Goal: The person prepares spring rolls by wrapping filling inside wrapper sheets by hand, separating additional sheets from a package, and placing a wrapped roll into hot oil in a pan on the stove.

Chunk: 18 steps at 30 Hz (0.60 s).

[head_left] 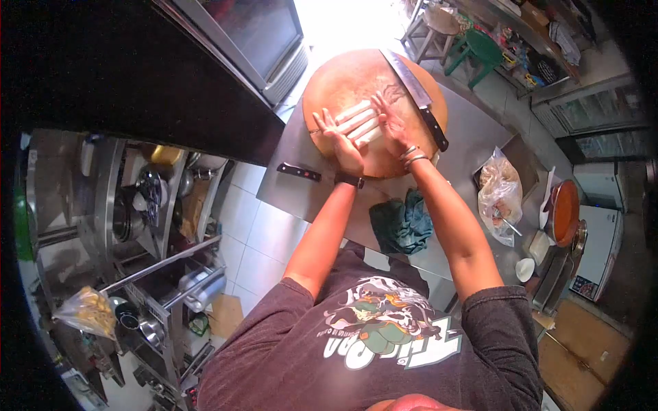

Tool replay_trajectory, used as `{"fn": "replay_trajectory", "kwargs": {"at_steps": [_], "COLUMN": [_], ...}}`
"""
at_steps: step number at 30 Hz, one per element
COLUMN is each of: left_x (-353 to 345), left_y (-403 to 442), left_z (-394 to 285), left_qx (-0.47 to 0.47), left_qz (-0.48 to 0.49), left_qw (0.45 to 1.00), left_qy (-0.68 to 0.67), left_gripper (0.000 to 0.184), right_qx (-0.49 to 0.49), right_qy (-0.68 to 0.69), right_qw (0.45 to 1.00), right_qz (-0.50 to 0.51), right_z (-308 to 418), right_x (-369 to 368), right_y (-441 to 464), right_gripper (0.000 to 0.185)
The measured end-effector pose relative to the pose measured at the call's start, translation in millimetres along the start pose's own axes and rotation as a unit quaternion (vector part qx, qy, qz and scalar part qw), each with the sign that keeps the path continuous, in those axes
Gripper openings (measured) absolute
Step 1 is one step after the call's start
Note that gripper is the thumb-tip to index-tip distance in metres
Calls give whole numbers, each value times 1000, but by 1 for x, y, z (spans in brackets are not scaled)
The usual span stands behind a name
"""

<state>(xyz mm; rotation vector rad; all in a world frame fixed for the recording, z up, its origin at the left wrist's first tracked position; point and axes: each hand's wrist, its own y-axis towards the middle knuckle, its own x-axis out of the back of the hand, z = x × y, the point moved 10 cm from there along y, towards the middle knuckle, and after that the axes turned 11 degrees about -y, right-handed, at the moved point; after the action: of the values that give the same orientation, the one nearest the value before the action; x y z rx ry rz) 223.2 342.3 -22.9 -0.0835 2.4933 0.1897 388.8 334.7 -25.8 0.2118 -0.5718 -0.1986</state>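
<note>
- dark t-shirt with a printed cartoon and white lettering [391, 322], worn by the person; nearest.
- crumpled dark green cloth [401, 222], on the table near the right forearm.
- grey metal table [473, 130], under the cloth and board.
- small knife with a black riveted handle [299, 172], on the table left of the board; its blade is not clear to see.
- left hand [346, 151], black band at the wrist: fingers extended and parted, set at the left ends of the strips.
- right hand [393, 130], metal bangles at the wrist: fingers extended, set at the right ends. whether either hand grips cannot be told.
- pale, slender strips [359, 122], roughly parallel, between the two hands above the board.
- thick round tan chopping board [343, 79], beneath both hands.
- large broad-bladed knife with a black handle [412, 83], lying along the board's right side.
- clear plastic bag with pale contents [499, 192], right of the board.
- round vessel of orange-red contents [565, 212], farther right.
- green stool [480, 51], on the floor beyond.
</note>
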Motion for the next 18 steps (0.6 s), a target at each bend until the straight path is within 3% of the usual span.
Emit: {"fn": "replay_trajectory", "kwargs": {"at_steps": [4, 5, 9, 16, 17, 18], "left_x": [-9, -8, -11, -9, -17, -28], "left_y": [2, 3, 3, 4, 6, 2], "left_z": [8, 10, 11, 0, -16, -27], "left_qx": [25, 27, 39, 40, -34, -109], "left_qz": [10, 5, 32, 51, 113, 185], "left_qw": [1000, 1000, 994, 998, 979, 921], "left_qy": [3, -16, -97, -4, 166, 326], "left_gripper": [96, 96, 94, 95, 97, 99], "right_qx": [-16, 25, -7, -5, -31, -60], "right_qy": [5, -34, -22, -23, -33, -42], "right_qw": [1000, 999, 999, 998, 994, 987], "right_qz": [16, -24, -28, -60, -101, -141], "right_z": [10, 16, 19, 21, 17, 13], "right_x": [1, 8, 5, 12, 22, 31], "right_y": [-1, 1, -4, -5, -10, -19], "right_gripper": [77, 69, 70, 73, 71, 68]}}
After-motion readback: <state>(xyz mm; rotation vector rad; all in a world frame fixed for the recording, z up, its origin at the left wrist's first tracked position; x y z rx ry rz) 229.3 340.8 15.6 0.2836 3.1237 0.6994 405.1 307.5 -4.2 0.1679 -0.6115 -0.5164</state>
